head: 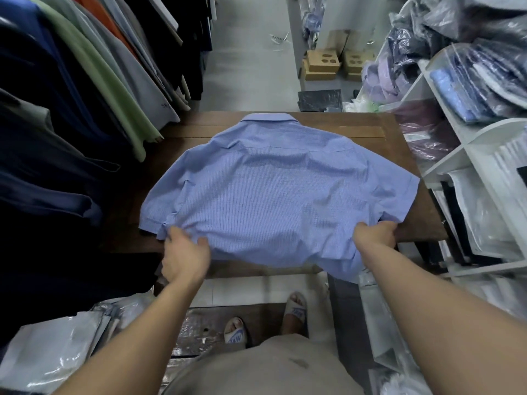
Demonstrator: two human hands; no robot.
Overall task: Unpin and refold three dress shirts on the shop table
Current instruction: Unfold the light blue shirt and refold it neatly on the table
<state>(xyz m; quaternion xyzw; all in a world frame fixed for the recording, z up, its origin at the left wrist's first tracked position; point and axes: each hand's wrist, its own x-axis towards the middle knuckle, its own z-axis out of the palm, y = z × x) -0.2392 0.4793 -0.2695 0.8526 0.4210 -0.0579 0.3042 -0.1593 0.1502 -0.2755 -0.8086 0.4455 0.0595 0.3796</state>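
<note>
A light blue checked shirt (273, 192) lies spread back-up across the wooden table (399, 132), its collar at the far edge and its hem hanging over the near edge. The left hand (186, 255) pinches the fabric near the near-left sleeve, thumb on top. The right hand (376, 232) grips the shirt's side by the near-right sleeve, fingers curled under the cloth.

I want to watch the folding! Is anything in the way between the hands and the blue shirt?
Nothing visible is. The left hand and the right hand both hold the blue shirt near its bottom edge, on the table.
</note>
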